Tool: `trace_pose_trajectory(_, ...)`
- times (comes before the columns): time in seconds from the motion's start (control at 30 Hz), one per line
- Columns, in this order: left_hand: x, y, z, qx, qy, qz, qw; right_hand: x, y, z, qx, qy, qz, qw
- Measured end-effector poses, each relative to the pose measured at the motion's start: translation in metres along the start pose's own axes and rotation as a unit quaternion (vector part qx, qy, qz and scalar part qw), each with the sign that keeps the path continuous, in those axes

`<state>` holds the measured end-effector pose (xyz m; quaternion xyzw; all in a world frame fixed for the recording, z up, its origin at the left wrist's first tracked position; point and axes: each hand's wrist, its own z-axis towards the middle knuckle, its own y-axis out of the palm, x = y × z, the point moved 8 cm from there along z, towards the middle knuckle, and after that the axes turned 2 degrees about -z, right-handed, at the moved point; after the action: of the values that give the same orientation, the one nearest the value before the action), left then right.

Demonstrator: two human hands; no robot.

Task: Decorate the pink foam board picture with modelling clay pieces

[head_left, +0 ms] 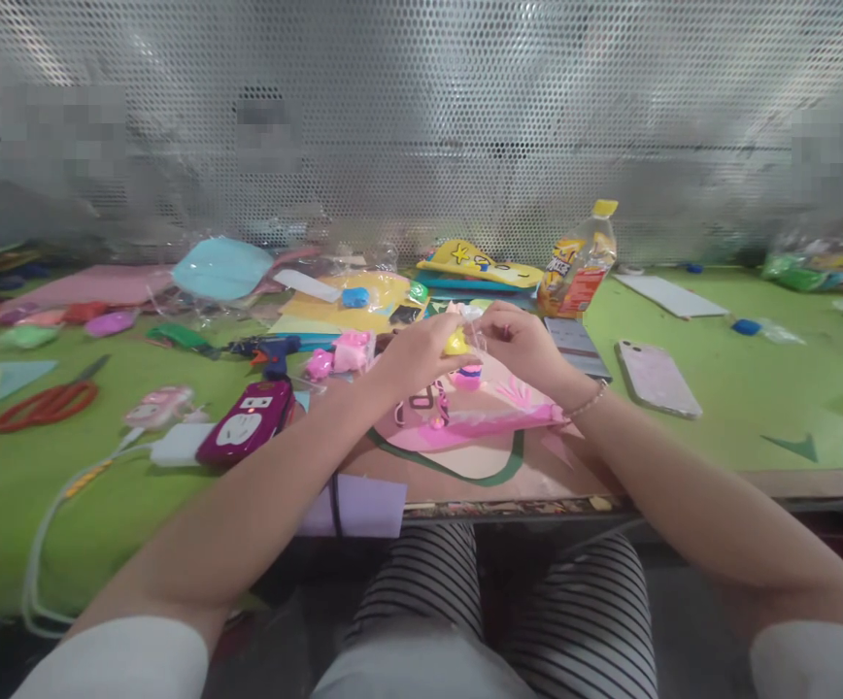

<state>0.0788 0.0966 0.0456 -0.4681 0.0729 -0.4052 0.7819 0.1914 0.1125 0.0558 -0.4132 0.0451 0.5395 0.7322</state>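
My left hand (418, 351) and my right hand (520, 342) meet above the middle of the green table (742, 388). Together they pinch a small yellow lump (456, 342), which looks like soft clay partly wrapped in clear film. My right wrist wears a thin bracelet. Below the hands lies a pink craft sheet (480, 413) with cut-out shapes on it. Small pink clay pieces (341, 354) sit just left of my left hand.
Red scissors (49, 402) lie at the left. A purple phone-like case (247, 433), a white charger with cable (174, 445), a blue glue gun (274, 351), a drink bottle (578, 260) and a phone (657, 379) surround the work area. Coloured foam sheets and bags line the back.
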Motion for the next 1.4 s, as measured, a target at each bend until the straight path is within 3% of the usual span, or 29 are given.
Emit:
trace_pose_trajectory(0.2,0.001,0.002,0.0,-0.009,0.006,-0.008,1.0,-0.005,0.004,0.0,-0.025,-0.039,-0.007,0.999)
trace_pose_trajectory(0.43,-0.005,-0.002,0.003,0.011,-0.007,-0.03,0.999,-0.005,0.003,-0.002,-0.011,-0.051,-0.002,0.999)
trace_pose_trajectory(0.6,-0.001,-0.002,0.002,0.004,-0.007,-0.018,1.0,-0.001,0.005,-0.004,-0.002,-0.023,-0.05,0.999)
trace_pose_trajectory(0.93,0.004,0.005,0.0,-0.053,0.017,0.001,0.998,-0.02,0.015,-0.01,-0.058,-0.097,-0.139,0.984)
trace_pose_trajectory(1.13,0.006,0.007,-0.001,-0.064,0.037,0.043,0.996,-0.019,0.015,-0.011,-0.061,-0.069,-0.114,0.989)
trace_pose_trajectory(1.4,0.006,0.004,-0.002,-0.061,0.03,0.071,0.995,-0.007,0.014,-0.008,-0.061,0.023,-0.046,0.997)
